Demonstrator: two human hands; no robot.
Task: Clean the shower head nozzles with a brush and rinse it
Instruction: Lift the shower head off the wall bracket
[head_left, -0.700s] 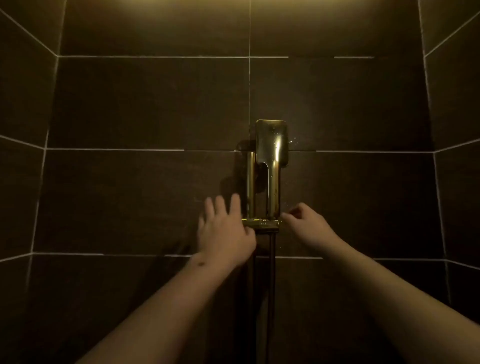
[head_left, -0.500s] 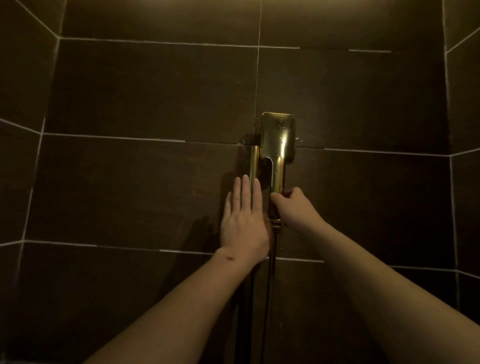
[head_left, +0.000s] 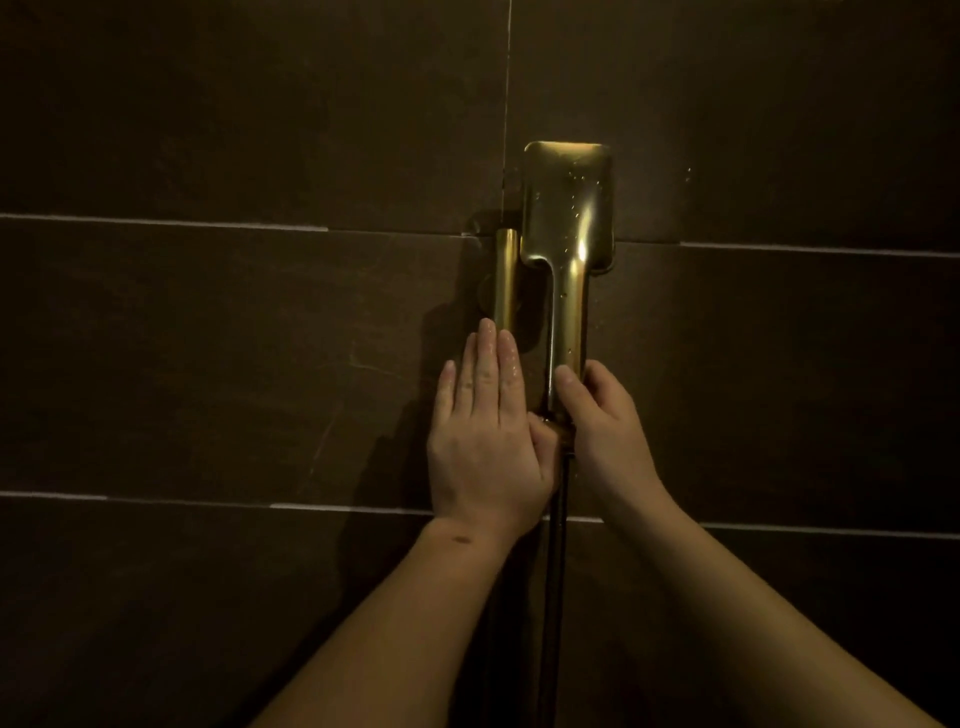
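Observation:
A gold, rectangular shower head (head_left: 567, 205) hangs upright in its holder on the dark tiled wall, wet with droplets, its back towards me so the nozzles are hidden. My right hand (head_left: 602, 421) grips the lower end of its handle (head_left: 569, 317). My left hand (head_left: 485, 426) lies flat with fingers together over the gold rail (head_left: 506, 283) just left of the handle, its thumb by the holder. No brush is in view.
A dark hose (head_left: 553, 582) drops straight down from the handle between my forearms. Dark brown wall tiles (head_left: 234, 364) with pale grout lines fill the rest of the view. The light is dim.
Both hands have risen from the bracket. The right hand has closed round the handle's lower end, and the left hand has flattened against the rail. The view has moved closer to the wall.

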